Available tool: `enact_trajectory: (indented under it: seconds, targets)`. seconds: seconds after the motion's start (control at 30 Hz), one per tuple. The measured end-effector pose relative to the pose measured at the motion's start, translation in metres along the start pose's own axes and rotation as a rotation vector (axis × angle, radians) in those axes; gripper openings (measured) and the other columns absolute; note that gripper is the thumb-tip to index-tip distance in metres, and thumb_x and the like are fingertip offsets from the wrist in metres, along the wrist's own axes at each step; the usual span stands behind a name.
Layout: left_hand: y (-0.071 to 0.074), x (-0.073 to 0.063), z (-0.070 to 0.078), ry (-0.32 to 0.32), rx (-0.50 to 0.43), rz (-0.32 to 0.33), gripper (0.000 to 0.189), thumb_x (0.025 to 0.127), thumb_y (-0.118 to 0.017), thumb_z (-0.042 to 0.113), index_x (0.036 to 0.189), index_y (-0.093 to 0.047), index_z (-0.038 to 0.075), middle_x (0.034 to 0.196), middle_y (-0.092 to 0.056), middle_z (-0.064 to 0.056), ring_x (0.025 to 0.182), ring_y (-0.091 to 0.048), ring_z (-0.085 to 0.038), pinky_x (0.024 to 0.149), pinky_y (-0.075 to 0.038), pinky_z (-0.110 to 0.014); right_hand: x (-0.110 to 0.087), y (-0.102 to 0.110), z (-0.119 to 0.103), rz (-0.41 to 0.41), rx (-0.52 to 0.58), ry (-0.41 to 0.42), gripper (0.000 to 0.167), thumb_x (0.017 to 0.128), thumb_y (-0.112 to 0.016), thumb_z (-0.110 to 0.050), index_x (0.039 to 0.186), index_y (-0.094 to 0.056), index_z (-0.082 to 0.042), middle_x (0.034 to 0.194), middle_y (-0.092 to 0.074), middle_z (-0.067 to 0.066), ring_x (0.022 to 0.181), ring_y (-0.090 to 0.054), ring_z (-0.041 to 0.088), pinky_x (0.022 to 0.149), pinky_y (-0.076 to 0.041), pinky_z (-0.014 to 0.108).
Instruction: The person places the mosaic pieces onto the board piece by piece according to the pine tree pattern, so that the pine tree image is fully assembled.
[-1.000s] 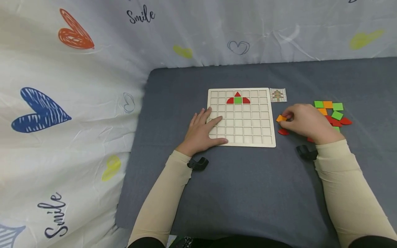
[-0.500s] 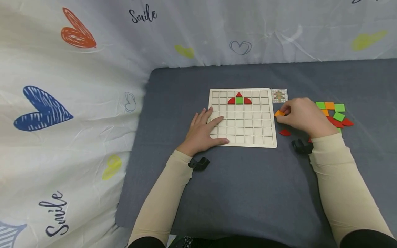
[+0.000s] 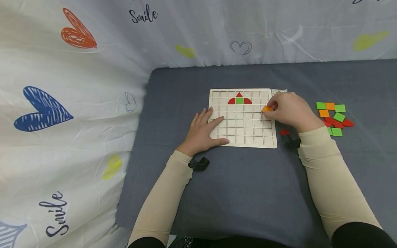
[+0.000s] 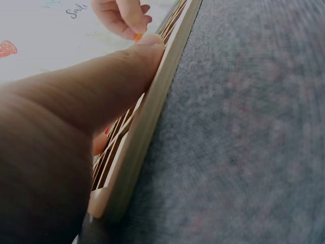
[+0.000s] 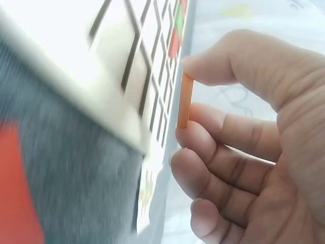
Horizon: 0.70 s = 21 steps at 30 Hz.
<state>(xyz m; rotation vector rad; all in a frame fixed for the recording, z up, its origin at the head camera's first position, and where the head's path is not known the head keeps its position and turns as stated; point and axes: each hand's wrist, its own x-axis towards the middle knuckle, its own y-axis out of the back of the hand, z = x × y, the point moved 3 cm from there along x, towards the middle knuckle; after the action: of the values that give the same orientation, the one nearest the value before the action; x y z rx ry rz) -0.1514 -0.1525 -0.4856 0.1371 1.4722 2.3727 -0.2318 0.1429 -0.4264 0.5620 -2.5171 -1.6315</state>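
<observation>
Grey cloth tabletop [image 3: 242, 186]: a flat orange tile [image 3: 267, 109] pinched over a pale wooden grid board [image 3: 240, 124].

The right hand [image 3: 291, 111] clamps the tile between thumb and fingertips, edge-on in its wrist view, the long side spanning thumb to fingers; it seems raised, just inside the board's right edge, right of the red-and-green pieces [image 3: 240, 100] near the far edge. The left hand [image 3: 198, 134], farther off, rests spread at the near-left corner.

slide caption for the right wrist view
The right hand pinches an orange tile close to a gridded board that bears red and green pieces.
</observation>
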Motion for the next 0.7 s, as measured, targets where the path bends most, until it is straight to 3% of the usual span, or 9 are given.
enact_trajectory:
  seconds: [0.4,0.7]
  targets:
    - [0.000,0.000,0.002,0.005,-0.005,-0.007,0.093,0.084,-0.074,0.074,0.162,-0.044,0.033,0.178,-0.008,-0.002,0.164,0.001,-0.024,0.131,0.007,-0.040,0.017,-0.012,-0.025,0.004,0.030,0.082,0.027,0.085,-0.078,-0.024,0.102,-0.080,-0.003,0.096,-0.077,0.012,0.086,-0.066,0.028,0.079,-0.054,0.047]
    - [0.001,-0.001,0.002,0.013,0.005,-0.013,0.092,0.084,-0.072,0.075,0.161,-0.044,0.034,0.178,-0.008,-0.003,0.164,0.001,-0.023,0.131,0.007,-0.040,0.030,-0.027,-0.042,-0.047,0.018,0.127,0.027,0.088,-0.075,-0.022,0.108,-0.081,-0.005,0.106,-0.078,0.012,0.093,-0.069,0.028,0.082,-0.056,0.049]
